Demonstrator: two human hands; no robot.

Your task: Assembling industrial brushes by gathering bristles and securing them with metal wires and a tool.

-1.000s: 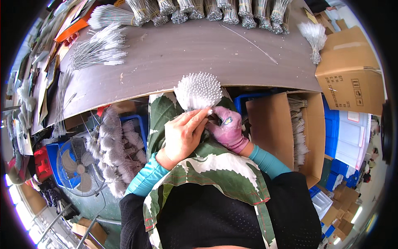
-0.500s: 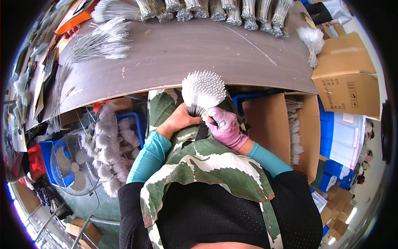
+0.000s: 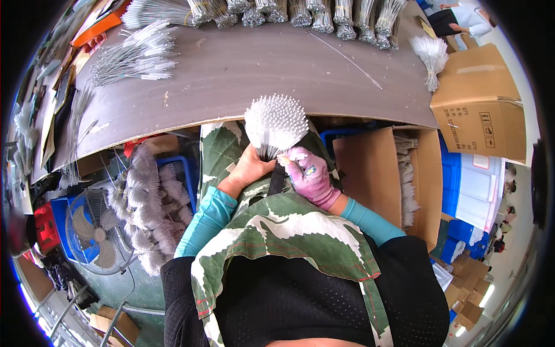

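A round bundle of white-bristled wire brushes (image 3: 276, 121) stands in front of my lap, its bristle heads fanned out at the table's near edge. My bare left hand (image 3: 252, 169) is closed round the wire stems just below the bristles. On the other side, my right hand (image 3: 312, 176), in a pink-purple glove, has thumb and fingers pinched together against the stems. Whatever lies between those fingertips is too small to make out. The lower stem ends are hidden by my hands.
Tied brush bundles (image 3: 300, 14) line the table's (image 3: 231, 75) far edge. Loose brushes (image 3: 136, 55) lie left, one bundle (image 3: 430, 58) right. An open carton (image 3: 370, 179) with brushes stands by my right knee; a fan (image 3: 99, 234) and piled brushes (image 3: 147, 202) are left. Another person (image 3: 465, 20) is far right.
The whole view has shifted slightly. Both hands keep their hold at the bundle, with the right fingers moved only a little. More of the person at the far right shows.
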